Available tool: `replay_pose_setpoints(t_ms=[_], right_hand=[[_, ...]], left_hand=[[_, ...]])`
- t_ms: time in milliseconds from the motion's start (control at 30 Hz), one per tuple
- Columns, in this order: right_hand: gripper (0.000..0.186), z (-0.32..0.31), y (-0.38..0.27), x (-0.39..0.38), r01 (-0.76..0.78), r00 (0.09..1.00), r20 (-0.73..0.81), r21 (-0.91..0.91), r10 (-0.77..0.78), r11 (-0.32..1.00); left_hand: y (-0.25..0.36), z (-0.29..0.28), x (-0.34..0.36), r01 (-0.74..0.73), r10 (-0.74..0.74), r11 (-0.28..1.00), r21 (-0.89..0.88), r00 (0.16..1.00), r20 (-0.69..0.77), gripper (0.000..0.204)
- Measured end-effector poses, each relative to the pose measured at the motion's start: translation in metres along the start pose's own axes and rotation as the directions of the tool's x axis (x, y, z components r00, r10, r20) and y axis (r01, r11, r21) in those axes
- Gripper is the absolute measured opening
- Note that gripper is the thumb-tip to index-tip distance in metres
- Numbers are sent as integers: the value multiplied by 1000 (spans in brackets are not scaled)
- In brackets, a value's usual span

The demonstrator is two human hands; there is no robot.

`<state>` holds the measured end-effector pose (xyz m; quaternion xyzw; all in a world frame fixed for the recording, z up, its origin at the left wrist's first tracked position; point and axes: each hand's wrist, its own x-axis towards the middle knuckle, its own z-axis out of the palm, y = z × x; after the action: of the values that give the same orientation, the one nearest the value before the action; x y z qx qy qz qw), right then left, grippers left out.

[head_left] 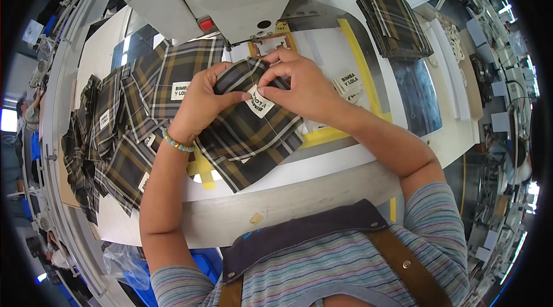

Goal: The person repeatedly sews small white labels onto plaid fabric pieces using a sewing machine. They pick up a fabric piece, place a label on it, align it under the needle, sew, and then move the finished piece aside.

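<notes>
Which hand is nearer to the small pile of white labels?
Right. The right hand is left of the white labels; the left hand is farther left, at the left side of the plaid piece.

I see bright, even light on the worktable (219, 220), glare on the glossy panel (423, 102) at right, and strip lights (513, 258) glowing near the warped, soft, black-edged rim.
</notes>
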<state>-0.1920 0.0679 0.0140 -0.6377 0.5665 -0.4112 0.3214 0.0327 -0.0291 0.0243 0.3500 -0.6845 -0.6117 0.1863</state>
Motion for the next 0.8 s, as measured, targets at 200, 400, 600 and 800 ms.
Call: replay_pose_setpoints(t_ms=[200,400,600,800], right_hand=[[18,3,-1,0,-18,1000,24,0,18,1000],[13,4,0,-1,-29,998,52,2,29,1000],[13,6,-2,1,-35,998,51,-15,36,999],[11,7,-6,1,-77,995,66,24,75,997]], left_hand=[[-1,-1,0,-21,21,998,61,1000,-5,42],[0,-1,-1,-12,12,998,62,1000,10,41],[0,0,0,-35,34,993,113,999,13,37],[-3,6,1,-9,8,999,-41,999,-34,21]])
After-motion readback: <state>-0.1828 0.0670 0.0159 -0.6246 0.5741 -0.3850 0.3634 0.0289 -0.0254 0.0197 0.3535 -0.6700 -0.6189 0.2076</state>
